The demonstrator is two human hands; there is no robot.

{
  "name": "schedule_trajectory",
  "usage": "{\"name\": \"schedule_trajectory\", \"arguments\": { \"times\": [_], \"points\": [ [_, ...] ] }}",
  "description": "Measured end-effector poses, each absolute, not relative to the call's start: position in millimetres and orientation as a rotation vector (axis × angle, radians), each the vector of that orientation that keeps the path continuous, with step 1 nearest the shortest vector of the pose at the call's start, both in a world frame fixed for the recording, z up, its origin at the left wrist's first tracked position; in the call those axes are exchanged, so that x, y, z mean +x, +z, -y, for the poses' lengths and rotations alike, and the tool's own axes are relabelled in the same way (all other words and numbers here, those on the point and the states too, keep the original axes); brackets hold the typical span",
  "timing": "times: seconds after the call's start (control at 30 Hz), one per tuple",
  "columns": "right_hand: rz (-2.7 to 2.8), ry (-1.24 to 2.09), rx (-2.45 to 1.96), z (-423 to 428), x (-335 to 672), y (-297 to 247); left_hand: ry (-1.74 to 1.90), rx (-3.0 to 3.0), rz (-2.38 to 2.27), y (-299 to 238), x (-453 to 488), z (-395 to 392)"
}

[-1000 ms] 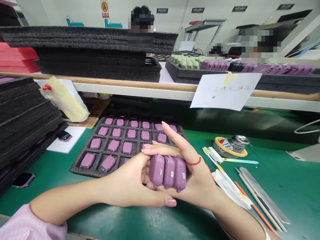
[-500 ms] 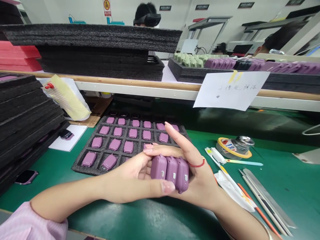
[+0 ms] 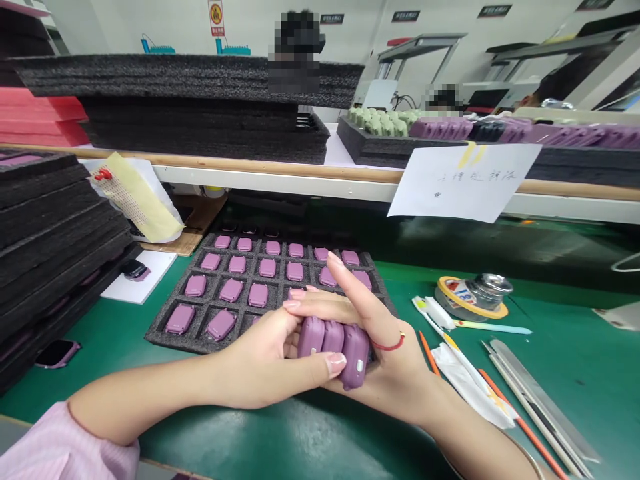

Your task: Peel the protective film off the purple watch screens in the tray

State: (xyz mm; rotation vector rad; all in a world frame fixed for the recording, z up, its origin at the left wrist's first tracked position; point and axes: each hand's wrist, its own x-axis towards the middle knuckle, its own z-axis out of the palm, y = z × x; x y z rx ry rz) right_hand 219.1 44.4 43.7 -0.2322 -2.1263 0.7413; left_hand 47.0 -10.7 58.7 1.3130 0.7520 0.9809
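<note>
Shifted since the earlier frame, the rightmost of three purple watch cases (image 3: 333,337) stands lower than its neighbours. The step looks like lining them up, so light, even thumb pressure seems called for next. The left hand (image 3: 263,363) grips the row, thumb across its front; the right hand (image 3: 393,373) clasps the other side. They are above the green table (image 3: 235,437), before the foam tray (image 3: 170,341)'s near edge.

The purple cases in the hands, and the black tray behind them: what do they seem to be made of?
Purple cases: probably plastic, though coated metal is possible; smooth, satin finish, showing only soft highlights. Black tray: likely foam, dull finish, judging by its grainy, speckled surface.
</note>
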Motion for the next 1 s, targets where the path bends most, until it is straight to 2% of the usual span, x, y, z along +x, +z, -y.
{"name": "schedule_trajectory", "arguments": {
  "times": [0.3,0.67,0.77,1.0],
  "points": [
    [2.177,0.614,-0.213,-45,219,39,0.962,1.353,-0.750,60,47,4],
    [2.291,0.310,-0.079,-46,217,45,1.002,1.558,-0.862,59,44,4],
    [2.268,0.444,-0.074,-46,222,51,1.061,1.660,-0.914,58,42,6],
    [1.691,0.912,-0.336,-45,233,55,1.101,1.906,-0.900,58,39,10]
  ]
}}
